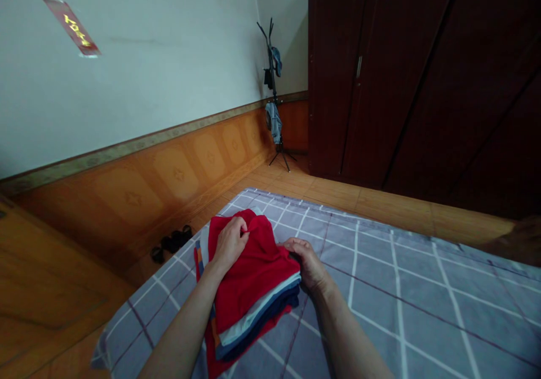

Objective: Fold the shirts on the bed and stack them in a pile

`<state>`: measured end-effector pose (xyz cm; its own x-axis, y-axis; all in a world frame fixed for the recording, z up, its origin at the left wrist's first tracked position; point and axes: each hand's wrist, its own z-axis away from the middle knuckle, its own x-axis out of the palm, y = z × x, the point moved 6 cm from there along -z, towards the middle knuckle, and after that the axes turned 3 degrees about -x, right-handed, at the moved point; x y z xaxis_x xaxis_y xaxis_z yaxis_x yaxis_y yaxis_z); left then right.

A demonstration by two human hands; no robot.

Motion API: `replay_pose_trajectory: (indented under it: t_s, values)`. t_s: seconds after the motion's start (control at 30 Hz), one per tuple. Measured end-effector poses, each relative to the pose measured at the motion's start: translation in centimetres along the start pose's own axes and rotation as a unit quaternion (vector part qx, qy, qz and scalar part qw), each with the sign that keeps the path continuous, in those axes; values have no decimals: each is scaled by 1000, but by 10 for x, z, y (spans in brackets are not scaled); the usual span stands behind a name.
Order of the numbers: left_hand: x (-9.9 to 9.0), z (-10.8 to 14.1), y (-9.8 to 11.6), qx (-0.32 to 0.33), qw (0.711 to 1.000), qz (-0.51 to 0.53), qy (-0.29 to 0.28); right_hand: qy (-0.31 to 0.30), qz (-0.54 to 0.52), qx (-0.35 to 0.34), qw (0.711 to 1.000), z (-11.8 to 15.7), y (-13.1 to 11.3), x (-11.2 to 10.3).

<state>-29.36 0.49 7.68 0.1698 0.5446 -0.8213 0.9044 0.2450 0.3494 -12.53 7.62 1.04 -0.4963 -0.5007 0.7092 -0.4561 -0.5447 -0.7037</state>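
Note:
A folded red garment (249,272) lies on top of a pile of folded clothes on the bed. White, blue, navy (257,331), orange and more red cloth layers show at the pile's edges. The fingers of my left hand (231,242) are closed in a pinch on the upper middle of the red garment, raising a small fold. At the right side of the pile, my right hand (305,261) has its fingers curled over the red garment's edge, with the thumb hidden from view. Exactly what type of garment it is cannot be made out.
A grey checked sheet (376,294) covers the bed. Dark shoes (171,241) sit on the floor to the left, near a wooden panel (46,289). By the far corner stands a coat rack (273,80) with clothes, beside a dark wardrobe (380,80).

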Motion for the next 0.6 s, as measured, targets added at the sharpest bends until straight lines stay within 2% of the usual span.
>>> replay_pose_trajectory:
  t_s: [0.17,0.27,0.33,0.43,0.5,0.6]
  values:
    - [-8,4,15,26,999,-3,-20,19,-1,-4,1000,-1,-3,0]
    - [-11,11,32,59,997,15,-57,28,-2,-1,1000,0,-4,0]
    - [-13,17,39,60,995,15,-78,35,-4,0,999,1,-4,0]
    - [-16,25,33,7,995,-47,-92,41,-5,-1,999,1,-5,-1]
    - [-25,26,24,-20,990,-96,-98,42,-5,-4,999,1,-5,-1]
    - [-61,18,13,-22,988,-130,-85,44,-5,-13,999,1,-6,-2]
